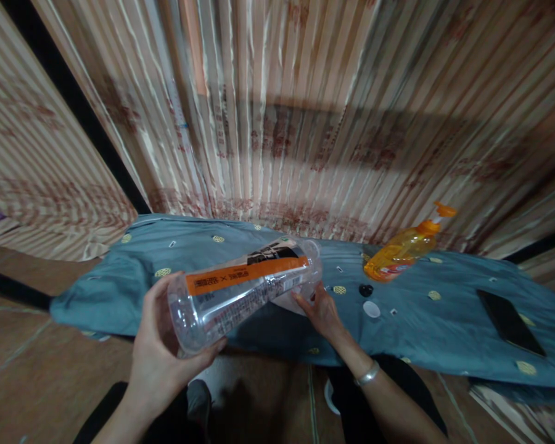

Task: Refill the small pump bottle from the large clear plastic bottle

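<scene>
My left hand (pixel 160 357) is wrapped round the base of a clear empty plastic bottle (pixel 245 290) with an orange and black label, held on its side above the edge of the blue cloth (pixel 166 259). My right hand (pixel 321 311) reaches to the bottle's neck end, fingers curled near a pale object under it; what they grip is hidden. A silver bangle sits on my right wrist.
An orange pump bottle (pixel 404 246) of liquid stands tilted on the cloth at the right. A small black cap (pixel 365 289) and a white cap (pixel 371 309) lie beside it. A dark phone (pixel 509 320) lies further right. Striped curtains hang behind.
</scene>
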Motion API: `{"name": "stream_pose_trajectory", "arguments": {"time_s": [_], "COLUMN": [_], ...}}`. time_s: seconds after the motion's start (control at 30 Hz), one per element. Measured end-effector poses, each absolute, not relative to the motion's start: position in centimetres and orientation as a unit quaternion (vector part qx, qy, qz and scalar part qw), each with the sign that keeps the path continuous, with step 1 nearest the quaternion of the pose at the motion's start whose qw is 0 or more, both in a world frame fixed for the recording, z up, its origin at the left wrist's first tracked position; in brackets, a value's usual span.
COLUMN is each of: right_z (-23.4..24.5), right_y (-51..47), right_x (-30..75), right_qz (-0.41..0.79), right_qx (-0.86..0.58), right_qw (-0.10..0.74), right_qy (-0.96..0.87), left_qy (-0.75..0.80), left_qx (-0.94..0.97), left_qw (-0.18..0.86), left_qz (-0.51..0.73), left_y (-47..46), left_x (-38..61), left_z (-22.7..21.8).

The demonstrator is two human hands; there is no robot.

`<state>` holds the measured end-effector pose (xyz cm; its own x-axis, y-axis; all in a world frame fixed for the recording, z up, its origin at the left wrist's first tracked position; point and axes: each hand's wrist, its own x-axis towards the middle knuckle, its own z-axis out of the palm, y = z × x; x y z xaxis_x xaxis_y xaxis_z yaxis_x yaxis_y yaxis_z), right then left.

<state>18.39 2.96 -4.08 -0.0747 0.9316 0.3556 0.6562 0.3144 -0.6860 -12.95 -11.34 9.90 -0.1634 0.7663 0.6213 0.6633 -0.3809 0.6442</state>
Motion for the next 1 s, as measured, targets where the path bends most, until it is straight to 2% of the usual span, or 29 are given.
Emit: {"name": "stream_pose_trajectory", "arguments": {"time_s": [0.43, 0.63, 0.8, 1.0], "right_z": [-4.1, -3.9, -4.2, -4.4], "right_y": [2.9, 2.9, 3.0, 3.0], "right_x": [18.4, 18.5, 18.4, 18.4], "right_qz": [0.164, 0.170, 0.167, 0.163], "right_qx": [-0.544, -0.548, -0.537, -0.545], "right_qw": [0.397, 0.387, 0.402, 0.396], "right_qy": [-0.721, -0.722, -0.723, -0.721], "left_qy": [0.593, 0.610, 0.581, 0.592], "left_qx": [0.583, 0.556, 0.621, 0.585], "left_qw": [0.087, 0.064, 0.065, 0.082], "left_qz": [0.549, 0.562, 0.523, 0.549], "left_y": [-11.5, -11.6, -11.5, -11.6], "left_x": [-12.3, -11.4, -12.6, -12.1], "left_z": [10.2, 10.4, 10.0, 10.1]}}
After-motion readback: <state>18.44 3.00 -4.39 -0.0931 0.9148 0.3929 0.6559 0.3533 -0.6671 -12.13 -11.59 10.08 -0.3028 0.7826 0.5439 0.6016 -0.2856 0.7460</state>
